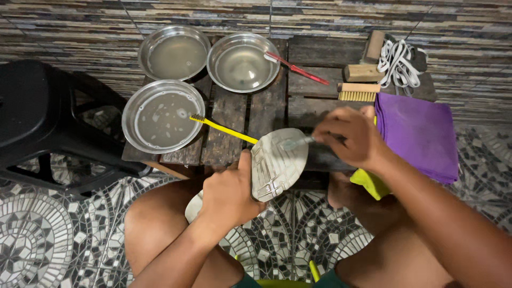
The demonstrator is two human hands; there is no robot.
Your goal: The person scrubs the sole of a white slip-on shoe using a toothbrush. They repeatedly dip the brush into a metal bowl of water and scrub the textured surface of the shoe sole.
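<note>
I looked down on a dark wooden surface (pixel 229 114) set on a patterned mosaic floor (pixel 48 234), with a black stool (pixel 37 117) at its left. A folded purple cloth (pixel 418 133) lay on the right end, a yellow-green cloth (pixel 369 184) poking out beneath its near edge. Three round metal bowls of water stood at the left: one nearest (pixel 161 116), one at the back left (pixel 174 53), one at the back middle (pixel 242 62). My left hand (pixel 228 194) had its fingers wrapped tightly round a shoe (pixel 272 165), held sole up over the near edge of the surface, between my knees. My right hand (pixel 349 136) had its fingers pinched closed on a small brush (pixel 296 142), whose head touched the sole. A yellow toothbrush (pixel 221 128) rested from the nearest bowl toward the shoe; a red toothbrush (pixel 296 68) leaned on the back middle bowl. A wooden scrub brush (pixel 357 92) and white laces (pixel 397 61) lay at the back right.
</note>
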